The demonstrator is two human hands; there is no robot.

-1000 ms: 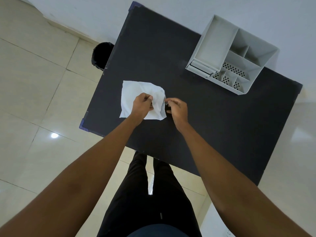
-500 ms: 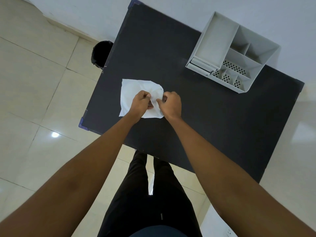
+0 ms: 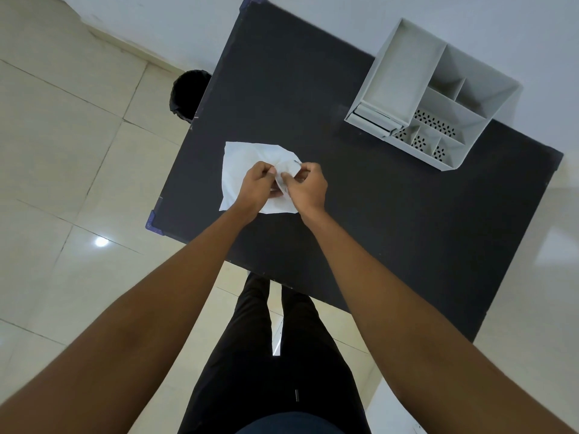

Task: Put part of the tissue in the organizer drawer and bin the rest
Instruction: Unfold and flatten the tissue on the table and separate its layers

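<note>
A white tissue [image 3: 242,166] lies crumpled on the black table [image 3: 376,220], near its left edge. My left hand [image 3: 258,186] and my right hand [image 3: 308,186] both pinch the tissue's right part, fingertips close together, lifting a fold between them. The grey organizer [image 3: 435,104] stands at the table's far right, its small drawer [image 3: 374,117] at the near left corner looking slightly pulled out. A black bin [image 3: 188,92] sits on the floor beside the table's far left edge.
The organizer has one long tray compartment and several smaller perforated ones. A white wall runs behind the table. Beige floor tiles lie to the left and right. My legs in black trousers stand at the table's near edge.
My right hand has moved left from the tissue's right edge to meet my left hand, and both now pinch the tissue, whose right part has bunched up.
</note>
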